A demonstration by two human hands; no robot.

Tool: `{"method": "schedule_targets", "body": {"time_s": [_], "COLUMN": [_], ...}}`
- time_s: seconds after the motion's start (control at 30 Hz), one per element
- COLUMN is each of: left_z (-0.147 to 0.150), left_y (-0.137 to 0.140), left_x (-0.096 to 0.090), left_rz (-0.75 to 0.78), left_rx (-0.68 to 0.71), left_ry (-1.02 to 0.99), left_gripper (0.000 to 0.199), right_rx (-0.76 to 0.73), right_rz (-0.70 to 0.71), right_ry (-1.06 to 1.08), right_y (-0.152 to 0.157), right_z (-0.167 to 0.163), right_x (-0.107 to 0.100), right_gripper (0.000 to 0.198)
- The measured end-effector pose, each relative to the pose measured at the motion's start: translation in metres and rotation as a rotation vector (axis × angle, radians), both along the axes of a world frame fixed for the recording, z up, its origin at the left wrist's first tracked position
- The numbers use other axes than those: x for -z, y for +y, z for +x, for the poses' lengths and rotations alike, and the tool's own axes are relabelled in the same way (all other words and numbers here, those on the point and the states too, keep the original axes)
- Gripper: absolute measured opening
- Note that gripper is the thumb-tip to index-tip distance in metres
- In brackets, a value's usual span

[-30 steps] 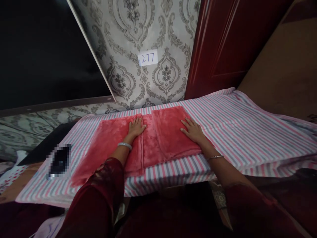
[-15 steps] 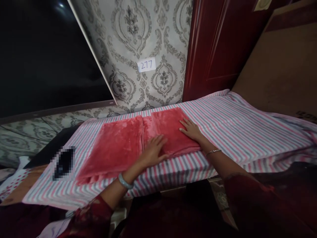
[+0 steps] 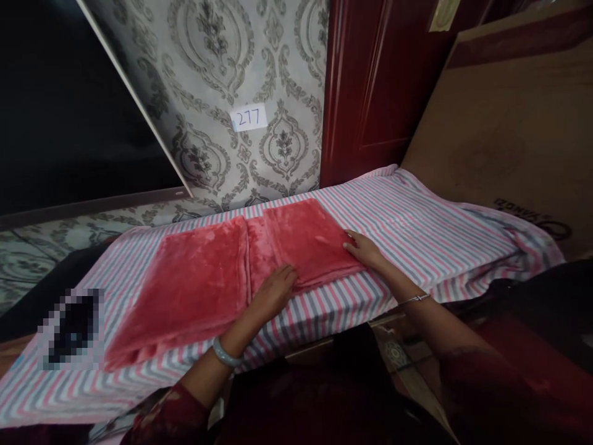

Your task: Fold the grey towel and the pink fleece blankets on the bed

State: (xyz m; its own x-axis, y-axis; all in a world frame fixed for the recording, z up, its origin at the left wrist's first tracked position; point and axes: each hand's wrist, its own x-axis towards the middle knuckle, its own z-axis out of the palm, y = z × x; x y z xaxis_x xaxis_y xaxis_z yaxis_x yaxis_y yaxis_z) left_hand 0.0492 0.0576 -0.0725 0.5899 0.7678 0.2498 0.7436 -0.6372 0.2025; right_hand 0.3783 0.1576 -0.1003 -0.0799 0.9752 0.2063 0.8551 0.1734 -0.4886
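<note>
A plush red blanket (image 3: 199,278) lies with both ends folded inward, leaving a narrow strip between the two folded panels. My left hand (image 3: 277,288) is at the front of that strip, its fingers pressed together and curled on the inner edge of the right panel. At the blanket's right edge, my right hand (image 3: 364,249) grips the side near the front corner, with some fingertips hidden. A pale bangle is on my left wrist and a thin silver one on my right.
Under the blanket is a striped cloth (image 3: 393,216) covering the table. A pixelated dark object (image 3: 74,330) lies at the left. Behind stand a large dark screen (image 3: 83,111) and a patterned wall with a paper marked 277 (image 3: 249,117). A cardboard box (image 3: 500,123) stands at the right.
Both hands have gone from lying spread on the right panel to curled fingers at its inner and outer edges. The view has shifted, so everything sits further left.
</note>
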Motion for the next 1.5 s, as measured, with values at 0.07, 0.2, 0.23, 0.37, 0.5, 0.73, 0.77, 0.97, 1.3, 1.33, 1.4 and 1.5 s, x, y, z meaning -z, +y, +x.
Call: {"method": "schedule_targets", "body": {"time_s": [0.07, 0.2, 0.23, 0.37, 0.5, 0.73, 0.77, 0.97, 1.3, 1.33, 1.4, 1.5], "left_z": [0.0, -0.008, -0.01, -0.013, -0.011, -0.012, -0.012, -0.011, -0.004, -0.002, -0.001, -0.002], "left_y": [-0.001, -0.006, -0.007, -0.011, -0.015, -0.029, -0.03, -0.036, -0.044, -0.046, -0.048, -0.048], "left_x": [-0.003, -0.004, -0.001, 0.016, 0.03, 0.04, 0.039, 0.036, 0.017, 0.014, 0.009, 0.003], "left_rz": [0.028, 0.084, 0.082, 0.074, 0.142, 0.242, 0.243, 0.284, 0.179, 0.152, 0.094, -0.012], "left_rx": [-0.025, -0.052, -0.052, -0.055, -0.068, -0.072, -0.073, -0.052, -0.125, -0.132, -0.152, -0.168], "left_ry": [-0.011, -0.074, -0.078, -0.05, -0.076, -0.126, -0.136, -0.154, -0.174, -0.191, -0.243, -0.345], "left_gripper": [0.043, 0.044, 0.044, 0.046, 0.047, 0.044, 0.044, 0.048, 0.037, 0.036, 0.033, 0.037], "right_rx": [0.039, 0.043, 0.039, 0.043, 0.058, 0.004, -0.001, -0.116, -0.111, -0.105, -0.11, -0.214], "right_rz": [-0.024, 0.004, 0.015, -0.015, -0.024, -0.066, -0.071, -0.279, -0.335, -0.306, -0.246, -0.156], "right_ry": [0.038, 0.105, 0.118, 0.163, 0.214, 0.319, 0.351, 0.714, 1.433, 1.459, 1.462, 1.368], "right_y": [-0.005, -0.012, -0.013, -0.013, -0.014, -0.021, -0.022, -0.036, -0.044, -0.043, -0.039, -0.034], "right_z": [0.001, 0.003, 0.003, 0.002, 0.002, 0.003, 0.002, -0.003, -0.036, -0.042, -0.057, -0.085], "right_x": [-0.002, -0.002, -0.001, 0.007, 0.009, 0.001, 0.0, -0.014, -0.048, -0.055, -0.073, -0.105], "right_gripper": [0.058, 0.055, 0.055, 0.056, 0.058, 0.07, 0.071, 0.074, 0.068, 0.067, 0.07, 0.078]}}
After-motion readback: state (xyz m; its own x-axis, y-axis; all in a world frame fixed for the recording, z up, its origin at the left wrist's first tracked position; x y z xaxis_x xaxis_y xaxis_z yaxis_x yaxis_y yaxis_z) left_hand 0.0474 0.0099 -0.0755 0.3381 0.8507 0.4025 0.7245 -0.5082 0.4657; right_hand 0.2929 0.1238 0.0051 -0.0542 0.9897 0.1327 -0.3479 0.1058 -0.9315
